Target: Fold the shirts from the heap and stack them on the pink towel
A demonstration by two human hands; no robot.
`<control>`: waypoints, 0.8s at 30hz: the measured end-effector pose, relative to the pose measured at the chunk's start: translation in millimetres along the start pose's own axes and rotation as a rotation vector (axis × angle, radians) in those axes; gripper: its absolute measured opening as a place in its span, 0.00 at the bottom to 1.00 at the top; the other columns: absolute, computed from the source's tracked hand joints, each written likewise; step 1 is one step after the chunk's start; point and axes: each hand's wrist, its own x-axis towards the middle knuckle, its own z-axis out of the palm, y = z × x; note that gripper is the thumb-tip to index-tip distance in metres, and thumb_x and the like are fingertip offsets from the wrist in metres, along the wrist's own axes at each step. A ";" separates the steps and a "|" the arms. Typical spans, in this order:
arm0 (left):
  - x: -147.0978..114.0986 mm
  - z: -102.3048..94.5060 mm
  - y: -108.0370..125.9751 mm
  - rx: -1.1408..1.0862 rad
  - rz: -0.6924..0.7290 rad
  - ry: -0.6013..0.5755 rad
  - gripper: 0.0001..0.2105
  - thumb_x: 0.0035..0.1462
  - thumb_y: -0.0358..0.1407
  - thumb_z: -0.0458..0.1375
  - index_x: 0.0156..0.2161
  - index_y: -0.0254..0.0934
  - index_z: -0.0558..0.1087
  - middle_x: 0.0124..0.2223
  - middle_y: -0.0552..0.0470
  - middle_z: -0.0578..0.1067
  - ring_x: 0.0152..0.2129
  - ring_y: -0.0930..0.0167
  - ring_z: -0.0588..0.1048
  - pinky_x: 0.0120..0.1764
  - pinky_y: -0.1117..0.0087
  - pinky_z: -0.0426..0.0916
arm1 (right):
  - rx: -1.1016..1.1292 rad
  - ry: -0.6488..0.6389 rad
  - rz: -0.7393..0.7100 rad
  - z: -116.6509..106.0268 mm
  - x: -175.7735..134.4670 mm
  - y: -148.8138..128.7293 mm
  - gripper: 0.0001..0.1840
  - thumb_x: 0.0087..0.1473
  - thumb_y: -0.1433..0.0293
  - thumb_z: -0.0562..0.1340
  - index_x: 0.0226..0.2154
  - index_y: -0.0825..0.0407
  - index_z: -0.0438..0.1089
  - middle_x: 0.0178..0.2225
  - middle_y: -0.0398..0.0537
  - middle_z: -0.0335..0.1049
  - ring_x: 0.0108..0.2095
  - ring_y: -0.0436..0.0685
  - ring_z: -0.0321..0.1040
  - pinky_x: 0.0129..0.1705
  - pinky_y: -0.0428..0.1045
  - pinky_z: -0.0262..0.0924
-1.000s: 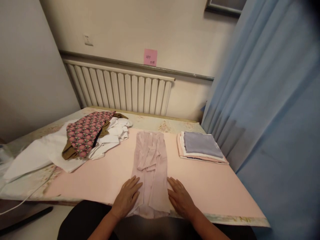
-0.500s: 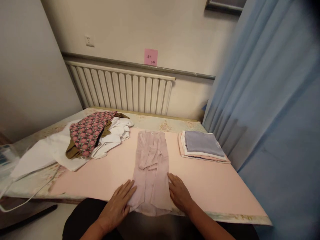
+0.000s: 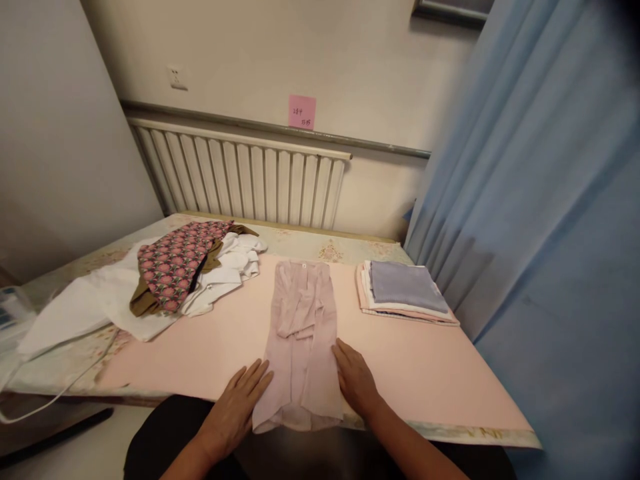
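Observation:
A pale pink shirt (image 3: 325,373) lies lengthwise before me, its sides and sleeves folded inward and its hem hanging slightly over the table's front edge. My left hand (image 3: 237,400) rests flat at the shirt's lower left side, fingers stretched out and touching the cloth's edge. Against the right edge lies my right hand (image 3: 356,373), fingers extended and pointing up along the fabric. Neither hand grips the cloth. The undersides of both palms are hidden.
A neat stack of folded clothes (image 3: 407,290) sits on the right of the pink mat (image 3: 425,373). Left lies a heap of white garments (image 3: 95,300) with a patterned cloth (image 3: 175,267) on top. A blue curtain (image 3: 540,233) hangs at right; a radiator (image 3: 250,177) stands behind.
My right hand has slid slightly upward along the shirt's right edge. The lower left corner of the hem now spreads out flatter beside my left hand.

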 end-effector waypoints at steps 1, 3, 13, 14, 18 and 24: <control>-0.2 -0.4 0.1 -0.016 0.003 0.015 0.43 0.46 0.23 0.50 0.67 0.48 0.44 0.69 0.52 0.48 0.65 0.63 0.47 0.62 0.54 0.49 | 0.000 -0.007 -0.021 -1.4 0.7 -1.4 0.33 0.48 0.81 0.53 0.59 0.54 0.60 0.60 0.59 0.58 0.60 0.63 0.55 0.58 0.61 0.57; 0.4 0.1 0.2 -0.046 0.011 0.050 0.40 0.48 0.23 0.50 0.66 0.49 0.46 0.69 0.52 0.50 0.65 0.63 0.49 0.62 0.54 0.50 | 0.007 -0.020 -0.087 -4.1 2.1 -3.9 0.34 0.48 0.82 0.52 0.58 0.51 0.61 0.61 0.57 0.56 0.62 0.62 0.52 0.59 0.62 0.55; 26.1 7.3 -1.2 -0.207 0.096 0.179 0.27 0.58 0.26 0.48 0.61 0.51 0.61 0.62 0.53 0.65 0.63 0.66 0.54 0.61 0.54 0.54 | 0.140 -0.123 -0.314 -6.5 8.8 -2.6 0.27 0.52 0.79 0.52 0.53 0.50 0.66 0.55 0.51 0.67 0.60 0.57 0.56 0.61 0.62 0.52; 27.0 5.6 0.0 -0.231 0.104 0.172 0.26 0.59 0.26 0.48 0.60 0.51 0.62 0.61 0.53 0.66 0.63 0.66 0.55 0.61 0.55 0.54 | 0.162 -0.128 -0.304 -8.0 8.5 -3.5 0.25 0.53 0.78 0.52 0.52 0.49 0.67 0.53 0.51 0.69 0.59 0.56 0.58 0.61 0.61 0.53; 20.5 -8.6 8.3 -0.320 0.117 0.100 0.22 0.62 0.30 0.47 0.59 0.51 0.64 0.59 0.53 0.69 0.62 0.66 0.57 0.61 0.54 0.55 | 0.245 -0.148 -0.256 -21.0 2.6 -10.4 0.18 0.56 0.72 0.54 0.48 0.47 0.70 0.49 0.49 0.72 0.56 0.55 0.62 0.60 0.59 0.54; -5.0 -31.5 30.2 -0.440 0.142 0.052 0.19 0.63 0.36 0.48 0.58 0.51 0.64 0.58 0.53 0.70 0.60 0.64 0.60 0.63 0.54 0.52 | 0.417 -0.277 -0.117 -54.9 -16.4 -24.8 0.15 0.60 0.65 0.53 0.47 0.45 0.70 0.46 0.47 0.74 0.52 0.56 0.66 0.62 0.57 0.50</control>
